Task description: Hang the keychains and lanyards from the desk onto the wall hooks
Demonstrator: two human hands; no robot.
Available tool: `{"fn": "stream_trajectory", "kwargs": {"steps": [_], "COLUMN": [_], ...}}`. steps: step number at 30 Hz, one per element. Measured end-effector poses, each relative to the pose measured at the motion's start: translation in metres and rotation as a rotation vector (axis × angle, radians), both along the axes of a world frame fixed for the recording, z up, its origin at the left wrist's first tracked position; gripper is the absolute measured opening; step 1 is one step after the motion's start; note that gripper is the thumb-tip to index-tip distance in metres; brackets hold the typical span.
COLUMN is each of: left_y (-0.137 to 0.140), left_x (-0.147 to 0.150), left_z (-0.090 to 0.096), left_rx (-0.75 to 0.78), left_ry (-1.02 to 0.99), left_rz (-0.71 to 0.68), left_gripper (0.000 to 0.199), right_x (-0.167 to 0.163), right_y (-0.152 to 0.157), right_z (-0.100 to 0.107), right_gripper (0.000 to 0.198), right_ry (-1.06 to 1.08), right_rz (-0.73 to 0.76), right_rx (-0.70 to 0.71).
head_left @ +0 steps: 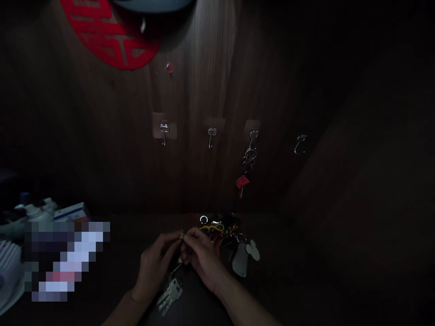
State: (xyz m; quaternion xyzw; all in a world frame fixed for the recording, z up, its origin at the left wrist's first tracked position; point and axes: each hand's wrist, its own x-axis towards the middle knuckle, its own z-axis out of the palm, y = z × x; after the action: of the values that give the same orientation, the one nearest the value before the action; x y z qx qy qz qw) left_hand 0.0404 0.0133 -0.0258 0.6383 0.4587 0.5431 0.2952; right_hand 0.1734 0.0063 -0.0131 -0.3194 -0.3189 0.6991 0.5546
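left hand (pixel 154 267): fingertips pinch a small ring (pixel 182 235), meeting the right hand there
right hand (pixel 202 258): pinches the same ring from the other side
keys (pixel 170 294): hang just below the grip
keychain pile (pixel 220 231): just right of the grip, on the dark shelf (pixel 306 271)
wall hooks (pixel 211 136): well above the grip; one holds a red tag (pixel 242 182)

A dim home entryway: a dark wood-grain wall panel (pixel 204 81) carries stick-on metal key hooks (pixel 211 136) beneath a red paper double-happiness cutout (pixel 108 36).
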Motion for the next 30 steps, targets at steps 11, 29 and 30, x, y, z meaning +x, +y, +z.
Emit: {"fn": "stream_trajectory", "kwargs": {"steps": [11,29,30], "left_y": [0.01,0.0,0.0], "left_x": [-0.007,0.009,0.008], "left_z": [0.022,0.023,0.022], "left_rx": [-0.382,-0.519,-0.523], "left_ry": [-0.631,-0.694,-0.696], "left_rz": [0.064,-0.084,-0.095], "left_gripper": [0.038,0.048,0.048], "right_x": [0.007,0.005,0.007], "right_y": [0.005,0.002,0.002], "right_z": [-0.004,-0.009,-0.007], "right_gripper": [0.019,0.007,0.005], "right_ry": [-0.314,-0.611,-0.635], "right_rz": [-0.222,-0.357,-0.369], "right_rx": [0.041,0.282,0.313]}}
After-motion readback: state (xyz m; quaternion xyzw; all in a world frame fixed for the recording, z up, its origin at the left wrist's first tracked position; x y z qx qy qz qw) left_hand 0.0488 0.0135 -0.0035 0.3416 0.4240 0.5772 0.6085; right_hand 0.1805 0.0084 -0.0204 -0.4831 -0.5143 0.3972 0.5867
